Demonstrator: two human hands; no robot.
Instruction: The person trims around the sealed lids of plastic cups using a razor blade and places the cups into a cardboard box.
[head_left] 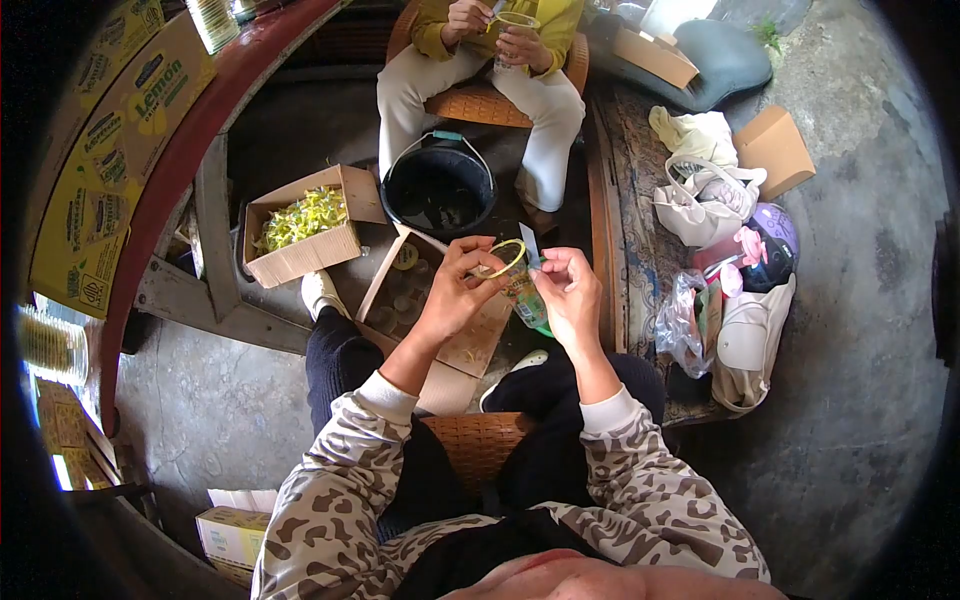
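Note:
My left hand [465, 282] pinches the yellow rim of a clear plastic cup [522, 292]. The cup is tilted and has a printed pattern on its side. My right hand [572, 300] is closed at the cup's other side, thumb and fingertips together on a small pale strip [528, 242] that sticks up beside the rim. Whether the strip touches the cup I cannot tell. Below my hands stands an open cardboard box [475, 345] with several clear cups [408, 290] in it. Part of something green shows under the held cup.
Opposite me sits a person [490, 80] holding another clear cup [515, 35]. Between us are a black bucket [438, 190] and a carton of yellow strips [300, 222]. At right lie bags [705, 210] and a purple helmet [775, 235]. Stacked cups [52, 345] stand at left.

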